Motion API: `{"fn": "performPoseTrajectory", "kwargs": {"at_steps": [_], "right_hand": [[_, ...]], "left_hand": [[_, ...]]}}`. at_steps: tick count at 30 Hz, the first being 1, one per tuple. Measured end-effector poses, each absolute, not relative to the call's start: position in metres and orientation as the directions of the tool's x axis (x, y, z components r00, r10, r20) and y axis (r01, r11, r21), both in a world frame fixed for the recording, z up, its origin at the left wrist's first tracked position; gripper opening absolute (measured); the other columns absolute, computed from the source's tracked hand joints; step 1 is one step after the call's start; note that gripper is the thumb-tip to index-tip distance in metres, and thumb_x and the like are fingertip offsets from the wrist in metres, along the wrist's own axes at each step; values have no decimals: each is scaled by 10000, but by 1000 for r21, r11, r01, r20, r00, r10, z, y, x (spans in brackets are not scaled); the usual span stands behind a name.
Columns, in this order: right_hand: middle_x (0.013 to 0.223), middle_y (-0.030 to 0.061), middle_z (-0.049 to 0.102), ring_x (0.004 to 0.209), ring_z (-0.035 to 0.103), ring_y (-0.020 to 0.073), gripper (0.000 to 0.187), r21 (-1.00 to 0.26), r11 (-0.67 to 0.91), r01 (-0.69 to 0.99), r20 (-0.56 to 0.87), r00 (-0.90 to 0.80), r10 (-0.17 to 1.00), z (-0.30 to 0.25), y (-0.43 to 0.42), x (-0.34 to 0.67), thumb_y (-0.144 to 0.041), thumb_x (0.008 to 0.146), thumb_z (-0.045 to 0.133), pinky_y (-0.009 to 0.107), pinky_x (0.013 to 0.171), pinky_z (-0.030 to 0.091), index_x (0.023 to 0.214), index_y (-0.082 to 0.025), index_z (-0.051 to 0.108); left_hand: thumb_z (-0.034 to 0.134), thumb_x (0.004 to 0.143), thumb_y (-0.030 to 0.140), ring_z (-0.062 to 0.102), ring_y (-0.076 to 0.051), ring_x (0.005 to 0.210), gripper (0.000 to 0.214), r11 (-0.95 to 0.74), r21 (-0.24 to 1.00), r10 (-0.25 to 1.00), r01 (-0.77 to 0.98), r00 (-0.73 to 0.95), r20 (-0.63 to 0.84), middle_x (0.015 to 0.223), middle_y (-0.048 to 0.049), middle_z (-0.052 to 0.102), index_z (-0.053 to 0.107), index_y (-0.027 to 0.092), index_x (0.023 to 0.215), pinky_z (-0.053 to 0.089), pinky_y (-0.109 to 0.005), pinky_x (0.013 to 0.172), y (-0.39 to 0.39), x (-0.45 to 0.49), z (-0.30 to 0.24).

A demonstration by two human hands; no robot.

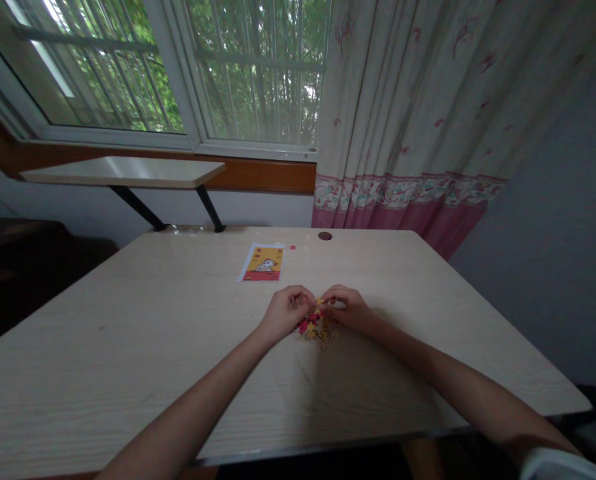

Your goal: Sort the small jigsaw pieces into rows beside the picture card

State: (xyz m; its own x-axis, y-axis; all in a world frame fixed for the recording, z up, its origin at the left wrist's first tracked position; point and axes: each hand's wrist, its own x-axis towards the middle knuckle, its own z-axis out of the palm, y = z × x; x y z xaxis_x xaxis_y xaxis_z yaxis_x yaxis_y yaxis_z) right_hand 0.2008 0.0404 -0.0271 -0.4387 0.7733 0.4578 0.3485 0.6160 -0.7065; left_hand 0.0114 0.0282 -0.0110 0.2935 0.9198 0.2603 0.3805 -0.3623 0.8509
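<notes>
The work looks to be at an early stage, judging by how things lie. A small heap of loose red and yellow pieces (308,327) sits on the desk (153,333), just below and between the left hand (289,310) and the right hand (349,309). The fingertips of both hands come close together around a yellow piece (319,302) at the top edge of the heap. Thumb and fingers are bent towards each other on each side, but the piece is too small to tell whether either grip is clamped on it. Farther back, a picture card (267,265) with a white animal on yellow and red lies flat, and one pinkish-red piece (293,247) lies by itself just beside its upper right corner. That piece is the only one clearly set apart; no joined section can be made out, so most of the handling seems left.
</notes>
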Motion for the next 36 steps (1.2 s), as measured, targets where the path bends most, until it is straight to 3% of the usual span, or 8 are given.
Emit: {"fn": "performPoseTrajectory", "kwargs": {"at_steps": [7, 12, 25, 30, 36], "right_hand": [[642, -7, 582, 593, 485, 96, 197, -806, 435, 401, 330, -304, 893, -28, 43, 199, -344, 784, 533, 214, 575, 393, 741, -165, 604], [667, 0, 587, 633, 513, 107, 163, -800, 470, 373, 336, -371, 866, -27, 40, 200, -317, 768, 550, 221, 600, 402, 717, -171, 602], [668, 16, 590, 632, 532, 114, 134, -762, 511, 398, 377, -369, 849, -26, 37, 200, -287, 757, 571, 224, 596, 425, 709, -167, 609], [700, 25, 604, 654, 547, 121, 155, -689, 601, 405, 491, -350, 798, -26, 37, 200, -321, 791, 550, 242, 633, 440, 782, -179, 614], [731, 30, 633, 699, 570, 151, 204, -479, 743, 467, 679, -340, 651, -26, 39, 202, -357, 750, 625, 286, 680, 418, 888, -207, 621]], "left_hand": [[564, 733, 210, 539, -148, 686, 98, -512, 696, 853, 503, 389, 347, 668, -12, 621, 626, 165, 672, 412, -258, 650, 23, 14, -5], [540, 757, 209, 549, -151, 681, 123, -461, 721, 886, 517, 316, 340, 696, -24, 640, 652, 166, 731, 411, -257, 619, 24, 13, -4], [567, 702, 146, 540, -156, 699, 105, -505, 701, 851, 503, 426, 307, 667, -20, 642, 667, 175, 690, 413, -269, 677, 22, 13, -2], [545, 669, 145, 534, -149, 661, 124, -414, 764, 903, 495, 327, 278, 654, -24, 624, 667, 159, 689, 407, -242, 611, 23, 12, -5], [528, 678, 255, 422, -82, 464, 172, -213, 943, 963, 257, 219, 157, 510, 22, 516, 626, 113, 680, 315, -184, 456, 29, 13, -11]]}}
